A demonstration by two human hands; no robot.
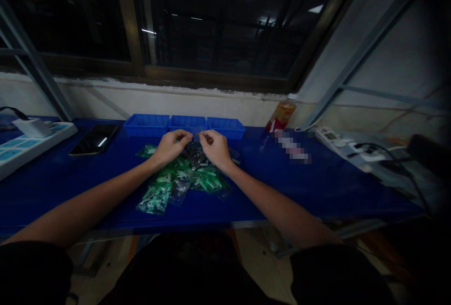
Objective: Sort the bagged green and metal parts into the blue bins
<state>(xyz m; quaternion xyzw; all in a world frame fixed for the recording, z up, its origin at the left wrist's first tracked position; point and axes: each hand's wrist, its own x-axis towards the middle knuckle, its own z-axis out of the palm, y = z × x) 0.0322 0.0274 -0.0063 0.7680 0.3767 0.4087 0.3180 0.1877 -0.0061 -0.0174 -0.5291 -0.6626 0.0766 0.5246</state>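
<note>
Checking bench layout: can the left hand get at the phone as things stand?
Probably yes: the phone lies to the left of the left hand, with only low-lying green packets and bare tabletop between. That hand looks pinched, perhaps on something small, so it may need freeing first.

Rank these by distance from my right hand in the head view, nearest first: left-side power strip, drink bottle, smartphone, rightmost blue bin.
1. Rightmost blue bin: just behind the right hand.
2. Drink bottle: off to the right, near the wall.
3. Smartphone: lying flat, over on the left.
4. Left-side power strip: farthest left.
</note>
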